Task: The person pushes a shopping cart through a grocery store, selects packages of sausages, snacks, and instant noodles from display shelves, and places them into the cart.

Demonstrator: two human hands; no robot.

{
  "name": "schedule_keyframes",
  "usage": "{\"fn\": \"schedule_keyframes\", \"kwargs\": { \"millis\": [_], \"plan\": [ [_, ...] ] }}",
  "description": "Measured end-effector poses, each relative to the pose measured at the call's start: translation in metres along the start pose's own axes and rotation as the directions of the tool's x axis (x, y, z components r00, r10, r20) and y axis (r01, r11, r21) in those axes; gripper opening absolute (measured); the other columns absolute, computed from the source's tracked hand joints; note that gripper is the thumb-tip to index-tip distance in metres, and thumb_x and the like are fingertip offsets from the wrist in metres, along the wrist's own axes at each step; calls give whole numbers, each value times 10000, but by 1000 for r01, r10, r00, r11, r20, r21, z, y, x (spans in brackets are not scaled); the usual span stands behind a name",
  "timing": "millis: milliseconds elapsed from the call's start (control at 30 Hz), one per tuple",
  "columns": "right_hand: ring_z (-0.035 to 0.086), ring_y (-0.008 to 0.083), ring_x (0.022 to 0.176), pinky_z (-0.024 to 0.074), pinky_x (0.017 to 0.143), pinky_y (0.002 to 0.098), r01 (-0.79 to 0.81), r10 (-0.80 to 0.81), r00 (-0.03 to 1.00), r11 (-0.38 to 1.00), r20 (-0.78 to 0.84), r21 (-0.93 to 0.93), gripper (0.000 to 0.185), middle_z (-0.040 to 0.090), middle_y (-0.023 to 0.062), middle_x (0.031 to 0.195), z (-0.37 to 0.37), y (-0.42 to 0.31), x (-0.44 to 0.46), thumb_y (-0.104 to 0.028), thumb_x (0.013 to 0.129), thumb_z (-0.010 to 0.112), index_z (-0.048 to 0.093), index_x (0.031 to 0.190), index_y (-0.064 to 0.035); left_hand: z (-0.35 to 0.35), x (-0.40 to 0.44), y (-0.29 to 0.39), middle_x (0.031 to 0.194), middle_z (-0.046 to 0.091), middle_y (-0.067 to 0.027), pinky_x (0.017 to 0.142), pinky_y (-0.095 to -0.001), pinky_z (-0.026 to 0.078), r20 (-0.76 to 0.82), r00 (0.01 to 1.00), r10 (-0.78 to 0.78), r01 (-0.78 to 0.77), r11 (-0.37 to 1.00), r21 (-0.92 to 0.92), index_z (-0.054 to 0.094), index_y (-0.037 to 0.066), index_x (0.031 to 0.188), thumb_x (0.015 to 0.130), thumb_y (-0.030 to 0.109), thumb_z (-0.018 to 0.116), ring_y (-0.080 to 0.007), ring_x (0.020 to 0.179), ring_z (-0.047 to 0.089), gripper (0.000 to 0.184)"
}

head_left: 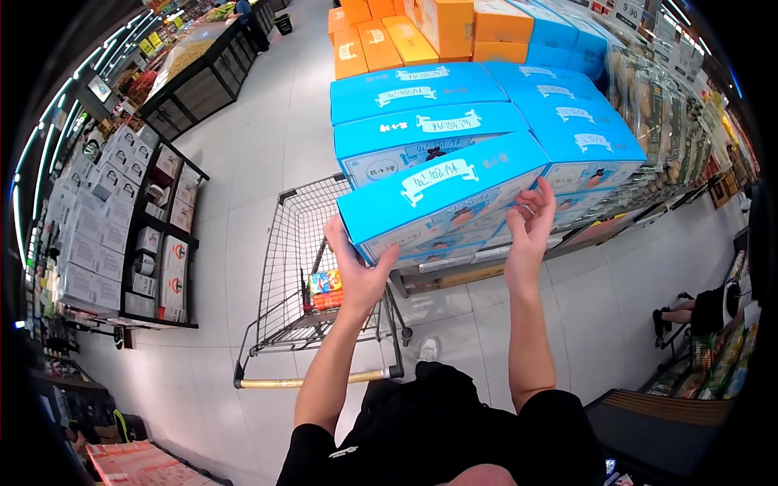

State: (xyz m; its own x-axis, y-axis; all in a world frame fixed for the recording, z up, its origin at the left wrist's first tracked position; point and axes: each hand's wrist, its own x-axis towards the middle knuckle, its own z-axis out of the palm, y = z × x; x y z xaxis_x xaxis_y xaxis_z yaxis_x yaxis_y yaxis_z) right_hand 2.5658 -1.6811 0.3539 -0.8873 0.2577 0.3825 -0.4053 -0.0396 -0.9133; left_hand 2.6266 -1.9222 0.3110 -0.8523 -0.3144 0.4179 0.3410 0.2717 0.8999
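Front blue box point(438, 186) lies uppermost at the near side of the stack, set askew to the row behind it, its left end angled towards the wearer. White lettered label on its top panel; print on the near face.

Left hand point(363, 275): at the box's left end, holding it there, fingers along the end and thumb at the lower edge of the near face. Right hand point(531, 219): at the right end, by the near corner, fingers loosely curled and fairly close together. Whether these fingers grip the cardboard or only rest against it, I cannot tell.

Directly behind: further blue boxes point(421, 93) in rows. To the right, a second group, the right-hand blue boxes point(571, 113), packed side by side. Orange boxes point(442, 28) stand beyond, at the far side. Bagged goods point(652, 121) in clear wrap border the stack on the right.

Shopping cart point(279, 267): on the tiled floor point(231, 243), left of the stack, handle towards the wearer. In it, near the left forearm, a yellow-and-blue packet point(326, 281) with an orange-red pack point(328, 300) just below it. White cartons point(97, 243) sit on and beside dark shelving point(182, 235) farther left.
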Motion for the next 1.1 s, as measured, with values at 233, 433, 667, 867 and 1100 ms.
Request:
{"fn": "schedule_keyframes", "kwargs": {
  "millis": [233, 433, 667, 867, 1100],
  "plan": [
    [457, 163, 1052, 382, 964, 316, 34, -33, 999, 999, -31, 33, 566, 468, 67, 1205, -2, -8, -5, 5, 856, 560, 393, 1396, -17, -10, -11, 22, 1235, 516, -117, 1003, -363, 415, -173, 972, 162, -201, 949, -243, 342, -10, 1366, 709, 352, 885, -208, 1143, 518, 925],
    [437, 216, 1179, 324, 1034, 360, 229, -236, 969, 969, 74, 94, 605, 448, 124, 1263, -15, -32, -44, -322, 896, 603, 408, 1354, 21, -102, -69, 20, 1303, 526, -110, 1013, -424, 447, -217, 975, -44, -96, 797, -596, 355, 20, 1403, 737, 440, 847, -243, 1201, 529, 929],
    [491, 212, 1136, 353, 1011, 358, -151, 63, 836, 981, 545, 118, 743, 501, 117, 1205, 50, -43, -105, -393, 874, 655, 340, 1400, 26, -198, -116, 19, 1368, 512, -160, 1020, -422, 443, -188, 919, -346, 221, 849, -481, 356, -12, 1431, 886, 459, 628, -270, 1236, 530, 770],
    [466, 144, 1124, 357, 998, 282, -487, 466, 624, 860, 627, -155, 594, 498, 74, 1209, 119, 12, -170, -206, 946, 558, 333, 1458, -8, -286, -143, -7, 1461, 427, -83, 1115, -383, 321, -30, 688, -725, 615, 604, -508, 240, 73, 1529, 990, 393, 475, -196, 1345, 413, 670],
    [404, 235, 1327, 295, 1111, 345, -615, 676, 472, 712, 566, -337, 714, 435, 151, 1429, 181, 34, -242, -264, 897, 588, 297, 1498, -11, -381, -180, -45, 1466, 410, -151, 1148, -362, 245, 26, 682, -731, 685, 626, -374, 261, 36, 1521, 1025, 268, 437, -237, 1379, 353, 574]
  ]
}}
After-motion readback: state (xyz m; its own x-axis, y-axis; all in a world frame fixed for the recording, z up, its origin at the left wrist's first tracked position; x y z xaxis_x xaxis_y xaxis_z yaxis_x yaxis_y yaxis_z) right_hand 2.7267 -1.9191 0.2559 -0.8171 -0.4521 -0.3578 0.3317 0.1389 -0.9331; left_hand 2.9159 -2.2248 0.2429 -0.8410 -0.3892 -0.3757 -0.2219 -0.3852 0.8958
